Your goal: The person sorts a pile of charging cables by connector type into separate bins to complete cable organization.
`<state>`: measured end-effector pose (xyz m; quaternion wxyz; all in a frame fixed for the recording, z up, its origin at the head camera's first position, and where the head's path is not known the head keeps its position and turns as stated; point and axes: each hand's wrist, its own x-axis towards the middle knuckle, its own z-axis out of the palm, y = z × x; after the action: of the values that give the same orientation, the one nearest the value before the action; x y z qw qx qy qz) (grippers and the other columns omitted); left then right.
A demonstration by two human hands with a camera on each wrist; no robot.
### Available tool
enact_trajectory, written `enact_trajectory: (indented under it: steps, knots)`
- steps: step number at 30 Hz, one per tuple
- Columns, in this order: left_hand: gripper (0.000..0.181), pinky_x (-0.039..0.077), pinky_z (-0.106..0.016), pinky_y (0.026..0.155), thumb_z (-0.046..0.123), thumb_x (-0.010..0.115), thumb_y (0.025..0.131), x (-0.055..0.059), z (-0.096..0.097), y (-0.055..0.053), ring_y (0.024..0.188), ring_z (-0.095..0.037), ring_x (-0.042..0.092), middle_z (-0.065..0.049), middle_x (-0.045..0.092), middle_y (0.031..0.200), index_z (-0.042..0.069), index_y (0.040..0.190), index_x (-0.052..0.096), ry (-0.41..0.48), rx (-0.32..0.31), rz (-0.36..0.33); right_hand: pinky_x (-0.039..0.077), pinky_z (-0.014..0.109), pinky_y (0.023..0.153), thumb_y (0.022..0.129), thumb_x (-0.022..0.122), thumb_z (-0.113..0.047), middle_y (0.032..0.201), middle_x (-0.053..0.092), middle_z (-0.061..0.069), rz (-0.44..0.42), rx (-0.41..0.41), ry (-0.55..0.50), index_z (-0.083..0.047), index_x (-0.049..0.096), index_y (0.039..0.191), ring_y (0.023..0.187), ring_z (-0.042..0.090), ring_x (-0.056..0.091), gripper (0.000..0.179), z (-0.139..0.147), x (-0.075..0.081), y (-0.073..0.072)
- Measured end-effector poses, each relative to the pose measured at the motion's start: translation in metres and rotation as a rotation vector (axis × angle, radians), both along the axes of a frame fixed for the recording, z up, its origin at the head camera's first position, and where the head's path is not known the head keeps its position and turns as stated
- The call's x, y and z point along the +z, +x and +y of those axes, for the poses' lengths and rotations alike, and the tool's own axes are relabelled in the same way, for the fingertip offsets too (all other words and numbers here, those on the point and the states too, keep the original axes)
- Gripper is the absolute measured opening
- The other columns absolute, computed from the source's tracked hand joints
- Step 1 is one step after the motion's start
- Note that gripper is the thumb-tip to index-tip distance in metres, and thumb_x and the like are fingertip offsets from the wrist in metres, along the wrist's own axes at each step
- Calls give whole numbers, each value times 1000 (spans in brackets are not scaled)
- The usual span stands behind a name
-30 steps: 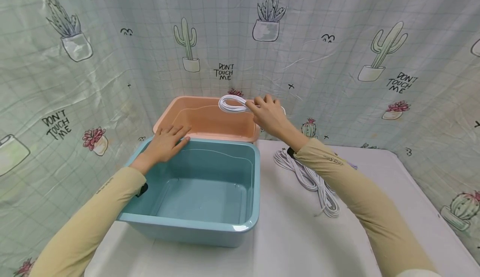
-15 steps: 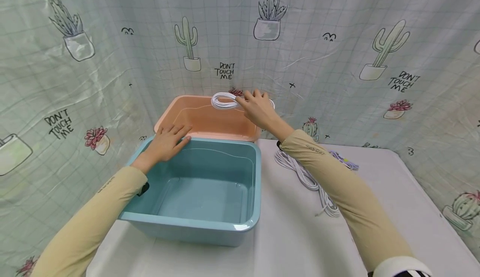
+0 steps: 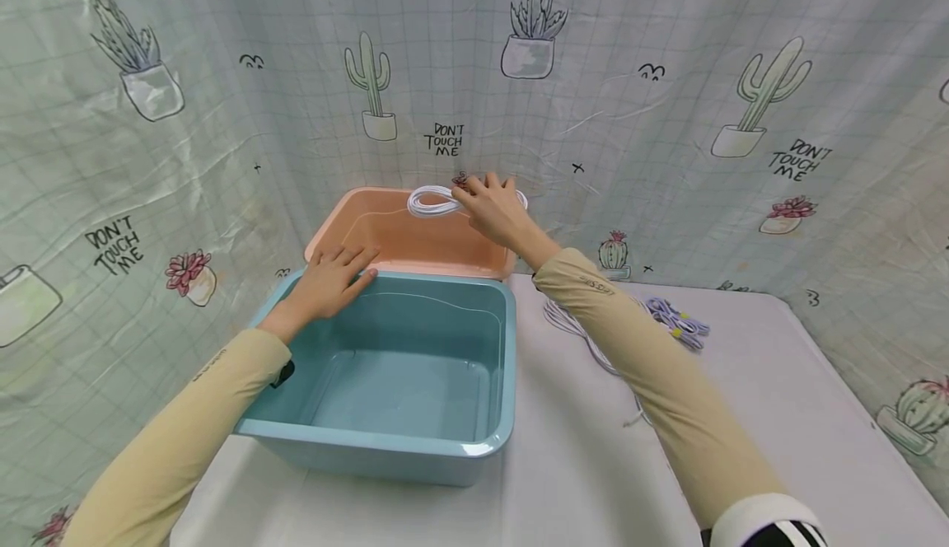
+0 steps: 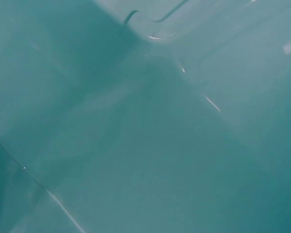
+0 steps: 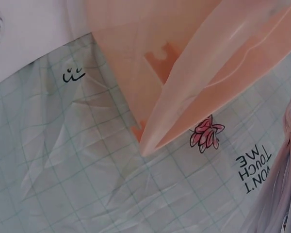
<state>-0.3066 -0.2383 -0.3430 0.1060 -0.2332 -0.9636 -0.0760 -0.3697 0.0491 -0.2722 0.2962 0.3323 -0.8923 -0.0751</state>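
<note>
My right hand (image 3: 495,211) grips a coiled white cable (image 3: 430,202) above the far orange bin (image 3: 415,238). Loops of the cable stick out on both sides of the fingers. In the right wrist view, part of the white cable (image 5: 281,194) hangs at the right edge, beside the orange bin's rim (image 5: 184,82). My left hand (image 3: 323,287) lies with straight, spread fingers on the back left rim of the blue bin (image 3: 385,445). Only the blue bin's inner wall (image 4: 150,136) fills the left wrist view; the left fingers are out of that picture.
Right of the bins, a longer white cable (image 3: 567,319) lies on the white table (image 3: 756,382), partly hidden under the right sleeve. A purple cable bundle (image 3: 678,322) with yellow bits rests behind it. A cactus-print curtain (image 3: 623,119) hangs close around the back and sides.
My right hand has moved left with the coiled white cable, further over the orange bin. The purple bundle has come out from behind the right sleeve. The left hand stays in place.
</note>
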Motion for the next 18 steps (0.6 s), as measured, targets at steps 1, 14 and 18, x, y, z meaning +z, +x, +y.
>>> enact_trajectory:
  steps: [1, 14, 18]
  knots:
    - [52, 10, -63, 104, 41, 30, 96, 0, 0, 0, 130, -45, 23, -19, 31, 142, 14, 141, 30, 0, 1, 0, 44, 47, 66, 86, 54, -17, 111, 52, 9, -8, 1, -1, -17, 50, 116, 93, 32, 49, 31, -1, 0, -1]
    - [51, 11, -63, 103, 41, 31, 96, -1, 0, -1, 129, -45, 25, -19, 34, 141, 15, 140, 31, 7, -12, 12, 43, 48, 69, 87, 52, -13, 108, 51, 7, -45, 5, -3, -15, 50, 113, 97, 32, 49, 26, -7, -3, -10]
    - [51, 11, -62, 103, 42, 30, 96, -2, -1, -1, 129, -45, 25, -19, 34, 141, 15, 140, 31, 8, -11, 14, 42, 51, 71, 86, 53, -12, 108, 52, 7, -67, 28, -15, -16, 51, 114, 100, 31, 48, 28, -9, -3, -12]
